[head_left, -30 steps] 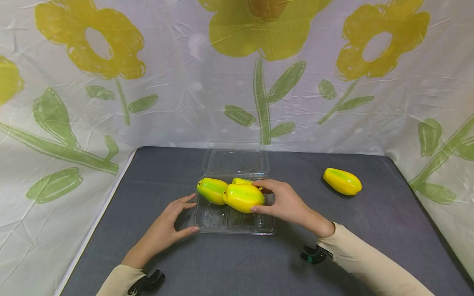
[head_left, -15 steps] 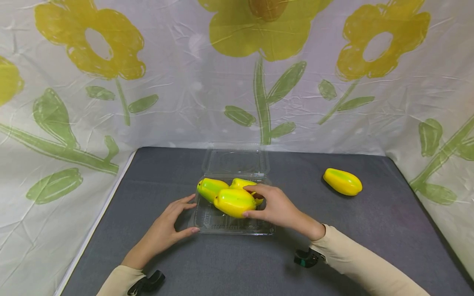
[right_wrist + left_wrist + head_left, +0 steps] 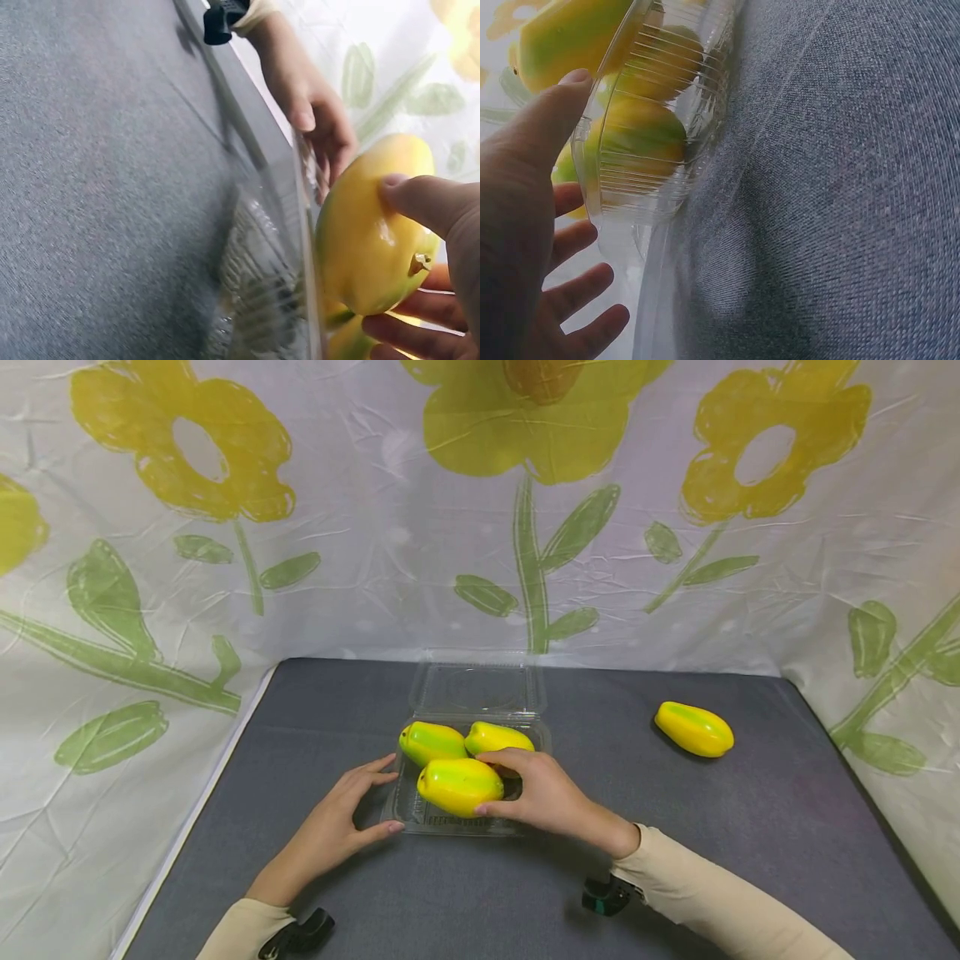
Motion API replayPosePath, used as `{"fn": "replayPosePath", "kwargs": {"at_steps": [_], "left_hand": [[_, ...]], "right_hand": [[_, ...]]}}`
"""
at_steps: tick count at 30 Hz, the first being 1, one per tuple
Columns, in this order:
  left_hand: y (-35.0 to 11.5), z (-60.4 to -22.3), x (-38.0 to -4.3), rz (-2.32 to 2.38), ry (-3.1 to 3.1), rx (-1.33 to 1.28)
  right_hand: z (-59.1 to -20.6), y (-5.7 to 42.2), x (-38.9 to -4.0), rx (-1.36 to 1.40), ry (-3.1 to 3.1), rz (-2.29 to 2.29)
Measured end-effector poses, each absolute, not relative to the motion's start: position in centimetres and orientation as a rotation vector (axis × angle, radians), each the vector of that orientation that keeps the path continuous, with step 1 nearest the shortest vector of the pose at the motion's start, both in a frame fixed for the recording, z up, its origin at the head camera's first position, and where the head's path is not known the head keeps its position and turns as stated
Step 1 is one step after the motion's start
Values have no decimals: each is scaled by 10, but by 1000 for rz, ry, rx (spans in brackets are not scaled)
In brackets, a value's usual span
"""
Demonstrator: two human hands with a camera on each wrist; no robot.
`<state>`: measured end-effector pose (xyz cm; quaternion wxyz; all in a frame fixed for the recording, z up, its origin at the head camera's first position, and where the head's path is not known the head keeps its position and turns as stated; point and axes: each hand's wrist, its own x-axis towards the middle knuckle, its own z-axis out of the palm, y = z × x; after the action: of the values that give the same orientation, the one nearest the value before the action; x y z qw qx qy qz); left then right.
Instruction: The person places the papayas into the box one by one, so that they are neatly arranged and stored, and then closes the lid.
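My right hand (image 3: 536, 793) grips a yellow papaya (image 3: 459, 787) between thumb and fingers, over the front part of a clear plastic clamshell box (image 3: 480, 827). In the right wrist view the held papaya (image 3: 375, 225) tilts above the box rim, its stem end toward the palm. Two more papayas, a greener one (image 3: 431, 742) and a yellow one (image 3: 498, 737), lie side by side at the back of the box. My left hand (image 3: 341, 814) has thumb and fingers spread at the box's left edge; in the left wrist view the thumb tip lies right at the rim (image 3: 592, 150).
A further papaya (image 3: 694, 728) lies on the dark grey tablecloth (image 3: 750, 843) to the right. The box's clear lid (image 3: 480, 687) is folded back toward the flower-printed curtain (image 3: 360, 568) behind the table.
My right hand has carried the papaya left and toward me, from above the back papayas to the front of the box. The left hand has stayed in place.
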<state>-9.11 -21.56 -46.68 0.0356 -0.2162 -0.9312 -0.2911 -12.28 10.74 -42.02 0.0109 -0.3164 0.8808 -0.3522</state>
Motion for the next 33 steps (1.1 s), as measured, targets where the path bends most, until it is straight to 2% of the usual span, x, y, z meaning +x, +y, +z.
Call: {"fn": "replayPosePath", "kwargs": {"at_steps": [33], "left_hand": [[-214,-465,-91,-912,-2869,-657]], "right_hand": [[-435,82,-116,-893,2821,-1068]]}}
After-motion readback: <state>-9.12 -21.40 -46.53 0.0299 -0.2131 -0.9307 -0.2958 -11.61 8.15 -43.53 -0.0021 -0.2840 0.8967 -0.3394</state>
